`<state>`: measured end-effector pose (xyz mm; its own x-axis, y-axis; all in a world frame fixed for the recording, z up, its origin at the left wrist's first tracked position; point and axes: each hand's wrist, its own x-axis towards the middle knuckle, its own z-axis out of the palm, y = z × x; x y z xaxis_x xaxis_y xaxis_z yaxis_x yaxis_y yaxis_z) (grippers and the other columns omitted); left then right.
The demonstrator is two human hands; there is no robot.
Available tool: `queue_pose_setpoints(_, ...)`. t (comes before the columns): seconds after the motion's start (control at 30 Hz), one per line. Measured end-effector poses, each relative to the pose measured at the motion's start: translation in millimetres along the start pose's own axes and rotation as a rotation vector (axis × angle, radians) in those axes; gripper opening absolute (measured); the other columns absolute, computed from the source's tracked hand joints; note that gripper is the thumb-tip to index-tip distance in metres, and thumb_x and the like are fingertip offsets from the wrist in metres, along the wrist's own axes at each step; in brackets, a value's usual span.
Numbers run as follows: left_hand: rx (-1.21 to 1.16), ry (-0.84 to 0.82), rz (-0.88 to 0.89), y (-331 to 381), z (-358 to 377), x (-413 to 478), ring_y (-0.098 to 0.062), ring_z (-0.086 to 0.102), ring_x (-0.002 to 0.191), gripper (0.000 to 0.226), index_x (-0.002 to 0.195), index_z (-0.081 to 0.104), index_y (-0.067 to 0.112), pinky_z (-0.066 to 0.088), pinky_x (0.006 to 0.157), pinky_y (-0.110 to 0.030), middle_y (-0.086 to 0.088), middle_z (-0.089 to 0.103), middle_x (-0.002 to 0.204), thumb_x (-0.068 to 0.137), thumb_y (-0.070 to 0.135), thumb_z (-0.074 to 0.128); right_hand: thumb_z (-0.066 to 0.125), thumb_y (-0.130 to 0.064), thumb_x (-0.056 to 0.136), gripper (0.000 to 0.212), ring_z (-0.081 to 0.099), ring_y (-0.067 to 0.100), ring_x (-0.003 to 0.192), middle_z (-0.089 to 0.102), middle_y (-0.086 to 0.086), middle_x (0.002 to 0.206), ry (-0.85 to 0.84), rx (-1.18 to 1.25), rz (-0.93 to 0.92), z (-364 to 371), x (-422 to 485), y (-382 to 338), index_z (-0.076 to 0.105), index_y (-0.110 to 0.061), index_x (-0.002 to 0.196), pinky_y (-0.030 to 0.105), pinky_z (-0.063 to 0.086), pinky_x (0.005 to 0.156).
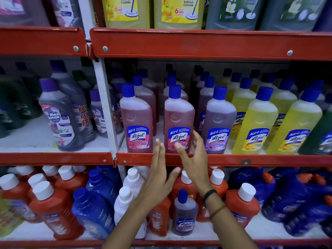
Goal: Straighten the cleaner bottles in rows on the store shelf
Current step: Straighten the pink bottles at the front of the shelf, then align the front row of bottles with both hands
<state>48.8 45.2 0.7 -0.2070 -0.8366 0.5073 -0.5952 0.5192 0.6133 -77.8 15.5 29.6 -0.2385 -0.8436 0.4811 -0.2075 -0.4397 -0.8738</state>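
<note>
Cleaner bottles, front row of the middle shelf (222, 159), both hands raised open just before them.

Pink bottle (178, 121) with blue cap upright at the red shelf edge, second from the white upright (106, 108); another pink bottle (137, 121) just beside it on the left, a purple bottle (218, 123) on the right, then yellow bottles (255, 124) further right, more rows behind each. Left hand (158, 178) open, fingers straight and together, tips up at the gap between the two pink bottles, gripping nothing. Right hand (193, 159) open, fingers spread and lightly curled at the lower right of the pink bottle's label, thumb across its front; contact hard to tell. Dark band (209, 194) on the right wrist. Below, orange, blue and white bottles, some tilted, plus a small purple bottle (184, 214) upright at the front.
</note>
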Motion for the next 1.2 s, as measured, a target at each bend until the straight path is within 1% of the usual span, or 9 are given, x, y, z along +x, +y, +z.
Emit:
queue_pose_setpoints(0.13, -0.219, -0.031, -0.068, 9.3, -3.8, 26.3, 0.007, -0.013, 0.141, 0.076, 0.142, -0.017, 0.029, 0.0, 0.115, -0.014, 0.012, -0.018, 0.156, 0.097, 0.04, 0.043, 0.051, -0.047, 0.083, 0.054, 0.058, -0.016, 0.098, 0.063, -0.004, 0.116, -0.039, 0.154, 0.029, -14.2, 4.4, -6.2, 0.052, -0.018, 0.128, 0.005, 0.046, 0.076)
queue_pose_setpoints(0.27, -0.286, -0.105, -0.154, 14.8, -10.0, 34.6, -0.003, -0.001, 0.146, 0.074, 0.148, -0.014, 0.027, 0.009, 0.118, -0.03, 0.007, -0.009, 0.161, 0.099, 0.036, 0.042, 0.044, -0.064, 0.081, 0.037, 0.064, -0.003, 0.101, 0.069, -0.02, 0.104, -0.047, 0.156, 0.036, -16.6, 6.7, -1.3, 0.059, -0.046, 0.11, 0.011, 0.05, 0.076)
queue_pose_setpoints(0.4, -0.312, -0.12, -0.188, 18.0, -13.3, 34.7, -0.003, -0.003, 0.145, 0.068, 0.147, -0.013, 0.032, 0.008, 0.119, -0.034, 0.009, -0.01, 0.161, 0.101, 0.037, 0.037, 0.045, -0.066, 0.082, 0.029, 0.066, 0.004, 0.103, 0.071, -0.027, 0.097, -0.084, 0.161, 0.047, -18.6, 10.5, 2.3, 0.063, -0.053, 0.1, 0.02, 0.053, 0.081)
queue_pose_setpoints(0.6, -0.341, -0.085, -0.231, 18.2, -13.3, 35.8, -0.004, 0.001, 0.145, 0.067, 0.148, -0.01, 0.035, 0.011, 0.12, -0.037, 0.011, -0.005, 0.161, 0.1, 0.04, 0.037, 0.043, -0.051, 0.083, 0.025, 0.065, -0.004, 0.097, 0.067, -0.018, 0.1, -0.122, 0.209, 0.041, -20.5, 8.8, -2.7, 0.058, -0.045, 0.102, 0.011, 0.051, 0.072)
queue_pose_setpoints(0.73, -0.348, -0.01, -0.253, 20.2, -6.9, 34.1, -0.005, 0.005, 0.146, 0.068, 0.15, -0.002, 0.031, 0.014, 0.12, -0.041, 0.007, 0.003, 0.162, 0.099, 0.042, 0.04, 0.042, -0.057, 0.089, 0.032, 0.061, 0.0, 0.11, 0.065, -0.016, 0.112, -0.113, 0.2, 0.014, -23.7, 5.1, -3.1, 0.058, -0.041, 0.112, 0.01, 0.048, 0.08)
queue_pose_setpoints(0.93, -0.304, 0.398, 0.012, 50.8, 20.1, 26.4, -0.011, 0.035, 0.136, 0.044, 0.137, 0.042, 0.018, 0.033, 0.112, -0.035, -0.001, 0.04, 0.144, 0.095, 0.035, 0.043, 0.038, -0.034, 0.093, 0.047, 0.054, 0.015, 0.122, 0.06, 0.01, 0.128, 0.285, 0.182, -0.216, -64.2, 2.4, 3.4, 0.056, -0.005, 0.125, 0.022, 0.042, 0.098)
queue_pose_setpoints(1.07, -0.408, 0.159, 0.018, 77.2, 41.0, 42.0, 0.003, 0.028, 0.137, 0.049, 0.139, 0.038, 0.025, 0.026, 0.112, -0.019, 0.008, 0.036, 0.148, 0.095, 0.045, 0.037, 0.037, -0.053, 0.09, 0.065, 0.042, -0.009, 0.125, 0.043, 0.007, 0.144, 0.226, 0.207, -0.119, -87.6, 15.1, 14.2, 0.041, -0.008, 0.137, 0.006, 0.035, 0.097)
queue_pose_setpoints(1.13, -0.476, 0.069, -0.075, 80.6, 52.9, 51.4, 0.017, 0.016, 0.135, 0.053, 0.143, 0.029, 0.032, 0.017, 0.113, -0.013, 0.017, 0.025, 0.152, 0.094, 0.052, 0.032, 0.036, -0.073, 0.083, 0.071, 0.04, -0.001, 0.131, 0.041, 0.002, 0.148, 0.158, 0.202, -0.036, -93.7, 19.3, 23.3, 0.039, -0.028, 0.137, 0.015, 0.036, 0.103)
queue_pose_setpoints(1.2, -0.575, 0.026, -0.162, 80.0, 61.7, 57.9, 0.01, 0.017, 0.139, 0.064, 0.145, 0.024, 0.038, 0.017, 0.119, -0.028, 0.018, 0.022, 0.154, 0.089, 0.068, 0.028, 0.035, -0.076, 0.081, 0.067, 0.043, 0.011, 0.133, 0.046, 0.002, 0.146, 0.107, 0.211, -0.004, -99.3, 23.2, 31.9, 0.042, -0.036, 0.134, 0.034, 0.038, 0.109)
